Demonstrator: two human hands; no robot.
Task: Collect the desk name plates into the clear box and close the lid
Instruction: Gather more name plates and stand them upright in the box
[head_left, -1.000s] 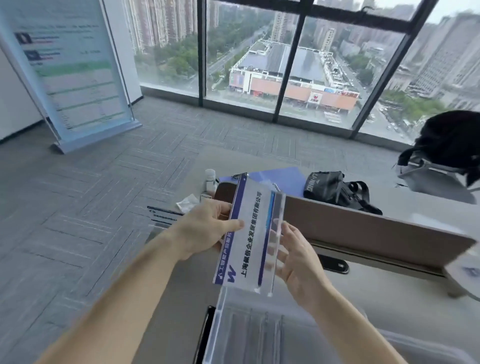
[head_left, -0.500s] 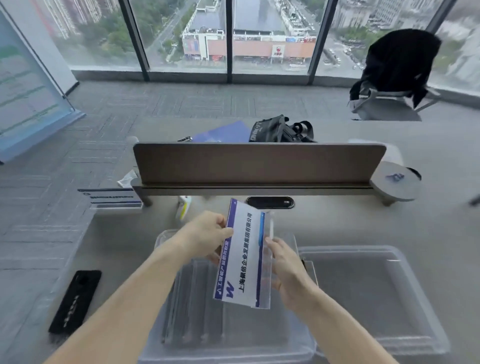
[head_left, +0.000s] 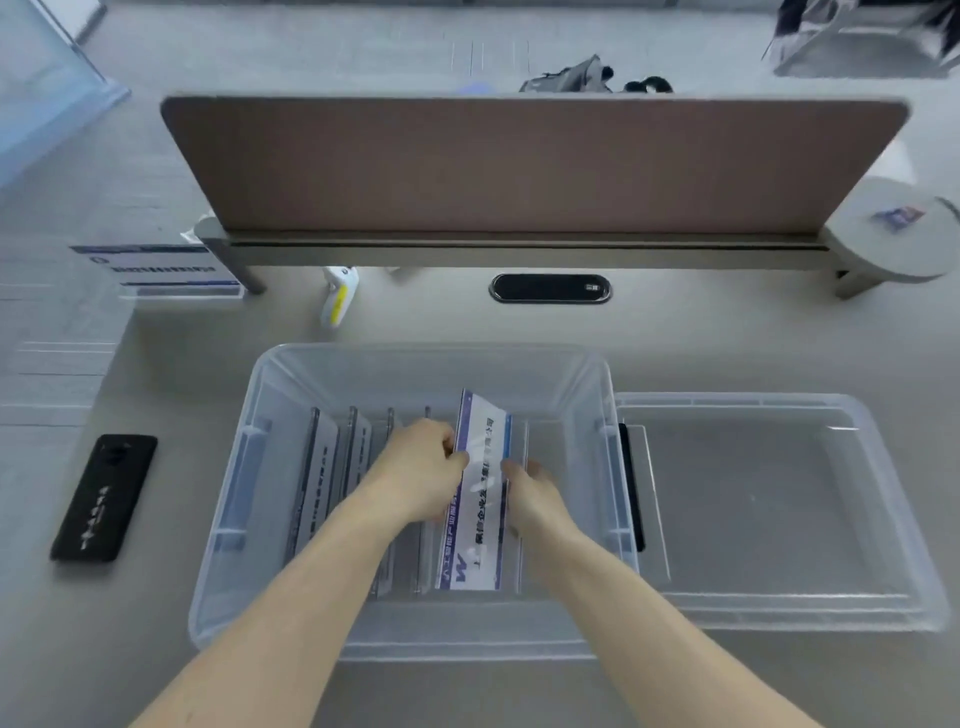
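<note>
both forearms are bare up to the frame edge around 6 o'clock, no sleeves, watch or rings on left hand (head_left: 415, 470) or right hand (head_left: 535, 493)

Box (head_left: 270, 384) sits mid bench (head_left: 727, 343) w/ plates (head_left: 332, 467) standing inside — lid (head_left: 769, 499) just right, phone (head_left: 104, 496) left, divider (head_left: 519, 161) behind, another plate (head_left: 166, 270) far left.

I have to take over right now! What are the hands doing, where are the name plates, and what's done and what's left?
Left hand and right hand: both grip one name plate, lowered into the clear box.
Done: several plates stand on edge at the box's left side.
Left: let this one go, fetch the plate on the desk by the divider's left end, then fit the lid, lying right of the box.
</note>
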